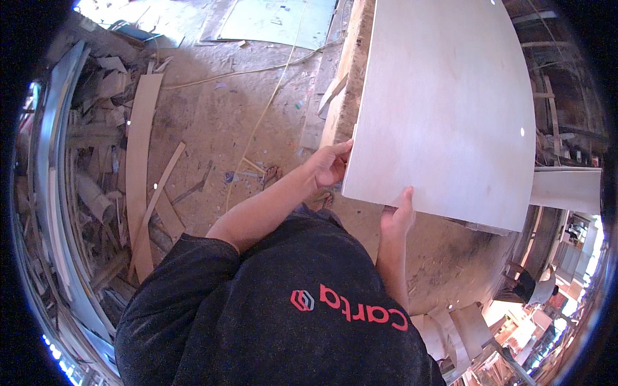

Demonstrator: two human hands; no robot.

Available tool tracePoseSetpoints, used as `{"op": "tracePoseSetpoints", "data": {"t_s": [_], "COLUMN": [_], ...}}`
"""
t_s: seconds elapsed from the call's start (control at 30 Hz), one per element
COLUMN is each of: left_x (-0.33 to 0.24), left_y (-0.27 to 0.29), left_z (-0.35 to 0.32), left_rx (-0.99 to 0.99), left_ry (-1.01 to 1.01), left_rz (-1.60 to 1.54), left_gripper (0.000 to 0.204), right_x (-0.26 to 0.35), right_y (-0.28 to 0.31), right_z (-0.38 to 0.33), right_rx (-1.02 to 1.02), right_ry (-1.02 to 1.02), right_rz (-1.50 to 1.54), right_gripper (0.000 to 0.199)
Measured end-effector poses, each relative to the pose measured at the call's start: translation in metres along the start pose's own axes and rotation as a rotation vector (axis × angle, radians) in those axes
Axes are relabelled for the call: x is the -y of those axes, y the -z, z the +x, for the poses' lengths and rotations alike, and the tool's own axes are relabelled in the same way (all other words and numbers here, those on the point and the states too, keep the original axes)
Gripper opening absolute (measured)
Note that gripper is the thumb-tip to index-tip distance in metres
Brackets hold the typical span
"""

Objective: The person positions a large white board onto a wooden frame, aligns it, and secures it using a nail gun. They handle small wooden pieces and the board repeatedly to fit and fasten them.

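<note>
A large pale plywood sheet (444,109) lies in front of me to the right, above a wooden bench (351,96) whose worn edge shows along the sheet's left side. My left hand (331,164) grips the sheet's left edge close to its near corner, fingers partly hidden behind it. At the near edge, my right hand (399,212) holds the sheet with the thumb on top and the fingers out of sight underneath.
Scrap boards and offcuts pile up at the left, beside a long wooden strip (143,128). A yellow cord (277,96) crosses the dusty floor. More boards (450,328) stand at the lower right, where another person (524,283) is seen farther off.
</note>
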State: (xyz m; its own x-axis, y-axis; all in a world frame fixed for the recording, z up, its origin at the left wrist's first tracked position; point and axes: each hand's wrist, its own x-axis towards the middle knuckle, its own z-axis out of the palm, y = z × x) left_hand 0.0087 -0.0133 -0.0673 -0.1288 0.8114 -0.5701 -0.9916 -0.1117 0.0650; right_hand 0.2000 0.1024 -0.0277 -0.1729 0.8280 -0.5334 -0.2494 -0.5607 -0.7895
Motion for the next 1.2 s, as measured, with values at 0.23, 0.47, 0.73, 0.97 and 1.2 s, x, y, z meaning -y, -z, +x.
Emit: {"op": "tracePoseSetpoints", "data": {"t_s": [0.23,0.47,0.73,0.97,1.2], "left_x": [0.0,0.003,0.004,-0.002,-0.005], "left_y": [0.003,0.007,0.025,0.011,0.017], "left_z": [0.002,0.005,0.019,0.004,0.005], "left_rx": [0.013,0.011,0.099,0.044,0.036], "left_ry": [-0.007,-0.013,-0.014,0.021,0.051], "left_rz": [0.006,0.023,0.047,0.153,0.256], "left_gripper": [0.033,0.035,0.04,0.045,0.045], "right_x": [-0.005,-0.007,-0.027,-0.043,-0.049], "right_y": [-0.002,-0.004,0.011,0.004,-0.011], "right_z": [0.0,-0.003,-0.032,-0.028,-0.037], "right_rx": [0.009,0.005,0.494,0.624,0.674], "right_ry": [0.065,0.066,-0.361,-0.511,-0.471], "right_rz": [0.026,-0.017,0.182,0.374,0.694], "right_gripper": [0.05,0.052,0.058,0.075,0.086]}}
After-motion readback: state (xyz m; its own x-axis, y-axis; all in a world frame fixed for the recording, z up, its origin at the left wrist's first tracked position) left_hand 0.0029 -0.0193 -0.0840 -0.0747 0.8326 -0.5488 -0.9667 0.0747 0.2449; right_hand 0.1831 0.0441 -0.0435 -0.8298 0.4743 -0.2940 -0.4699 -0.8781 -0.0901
